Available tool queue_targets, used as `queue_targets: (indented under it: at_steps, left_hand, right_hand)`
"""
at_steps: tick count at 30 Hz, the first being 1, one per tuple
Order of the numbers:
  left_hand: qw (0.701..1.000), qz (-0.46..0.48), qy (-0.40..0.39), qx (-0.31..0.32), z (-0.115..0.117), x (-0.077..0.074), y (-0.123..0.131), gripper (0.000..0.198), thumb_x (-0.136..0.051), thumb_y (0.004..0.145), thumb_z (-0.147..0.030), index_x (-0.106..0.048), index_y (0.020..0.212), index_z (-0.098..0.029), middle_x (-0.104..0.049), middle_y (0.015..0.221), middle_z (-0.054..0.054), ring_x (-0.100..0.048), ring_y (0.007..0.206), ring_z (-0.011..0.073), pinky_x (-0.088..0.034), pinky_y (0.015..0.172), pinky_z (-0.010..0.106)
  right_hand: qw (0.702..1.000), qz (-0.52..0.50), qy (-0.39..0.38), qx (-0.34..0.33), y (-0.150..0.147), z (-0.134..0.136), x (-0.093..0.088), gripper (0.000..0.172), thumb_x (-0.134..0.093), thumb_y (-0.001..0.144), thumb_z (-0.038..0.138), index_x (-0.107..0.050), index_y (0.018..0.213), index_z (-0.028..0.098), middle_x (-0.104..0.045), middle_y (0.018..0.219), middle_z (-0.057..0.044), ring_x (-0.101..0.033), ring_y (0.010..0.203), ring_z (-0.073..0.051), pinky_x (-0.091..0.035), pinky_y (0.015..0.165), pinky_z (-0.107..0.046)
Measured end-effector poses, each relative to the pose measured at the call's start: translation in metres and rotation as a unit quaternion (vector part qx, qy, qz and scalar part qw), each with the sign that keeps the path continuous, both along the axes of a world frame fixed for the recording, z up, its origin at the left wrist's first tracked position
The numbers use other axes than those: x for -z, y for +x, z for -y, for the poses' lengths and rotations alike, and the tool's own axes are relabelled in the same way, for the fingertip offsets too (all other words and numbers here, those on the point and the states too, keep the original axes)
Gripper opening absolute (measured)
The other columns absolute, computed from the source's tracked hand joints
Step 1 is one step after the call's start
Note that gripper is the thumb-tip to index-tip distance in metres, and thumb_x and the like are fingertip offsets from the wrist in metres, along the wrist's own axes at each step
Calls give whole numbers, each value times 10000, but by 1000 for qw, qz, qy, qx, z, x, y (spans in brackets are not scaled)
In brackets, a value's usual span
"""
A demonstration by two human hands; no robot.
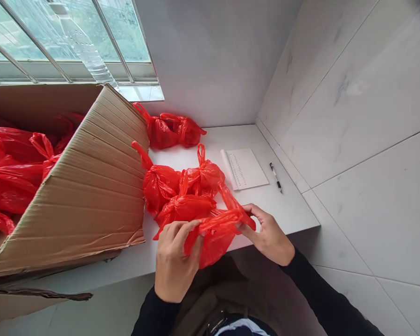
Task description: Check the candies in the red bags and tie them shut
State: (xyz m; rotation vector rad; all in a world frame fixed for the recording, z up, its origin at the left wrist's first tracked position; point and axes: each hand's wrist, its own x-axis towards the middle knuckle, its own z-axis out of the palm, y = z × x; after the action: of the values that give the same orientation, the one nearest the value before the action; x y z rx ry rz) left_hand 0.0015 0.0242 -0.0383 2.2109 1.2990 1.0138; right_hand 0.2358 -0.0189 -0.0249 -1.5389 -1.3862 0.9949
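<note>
Both of my hands grip one red plastic bag (215,242) at the front edge of the white table. My left hand (178,256) pinches its left side between thumb and fingers. On the other side, my right hand (268,233) pinches the bag's right side, near an upright handle loop. What the bag contains is hidden. Just behind it sit several tied red plastic bags (161,184), bunched close together. Another pair of red bags (175,130) lies farther back against the wall.
A large open cardboard box (91,186) with red bags inside takes up the left. At the right on the table (287,212) are an open notebook (250,168) and a black pen (276,177). A clear plastic bottle (86,46) is by the barred window.
</note>
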Motion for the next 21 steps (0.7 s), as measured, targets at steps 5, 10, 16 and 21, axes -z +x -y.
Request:
queue_targets:
  at_steps: [5, 10, 16, 21]
  left_hand:
    - [994, 34, 56, -91, 0, -4, -8, 186, -652, 913, -193, -717, 1082, -237, -566, 1030, 67, -575, 937, 220, -468, 859, 365]
    - [985, 108, -116, -62, 16, -10, -19, 384, -572, 949, -233, -652, 1311, -330, -643, 840, 0, -594, 702, 172, -506, 744, 320]
    - [971, 138, -193, -13, 25, -27, -4, 294, -665, 831, -235, -631, 1118, -292, -673, 1082, 26, -664, 975, 228, -527, 834, 332]
    - [966, 159, -196, -50, 26, -35, 8, 183, -727, 832, -311, -572, 926, -286, -577, 885, -27, -593, 805, 162, -505, 760, 275]
  right_hand:
    - [999, -25, 9, 46, 11, 10, -1, 86, -535, 976, 310, -565, 1026, 246, -631, 972, -8, -605, 922, -181, -474, 877, -335]
    - [1000, 11, -5, 11, 14, 29, -6, 354, -620, 899, 273, -492, 1228, 274, -613, 1165, -42, -587, 1113, -217, -471, 1028, -407]
    - [942, 85, 307, 104, -13, 42, -43, 435, -606, 884, 179, -513, 1294, 287, -590, 1152, -75, -577, 1115, -255, -466, 1062, -529]
    - [912, 269, 232, -207, -30, 10, -57, 188, -439, 981, 125, -597, 1047, 204, -679, 963, -76, -634, 932, -223, -545, 834, -373]
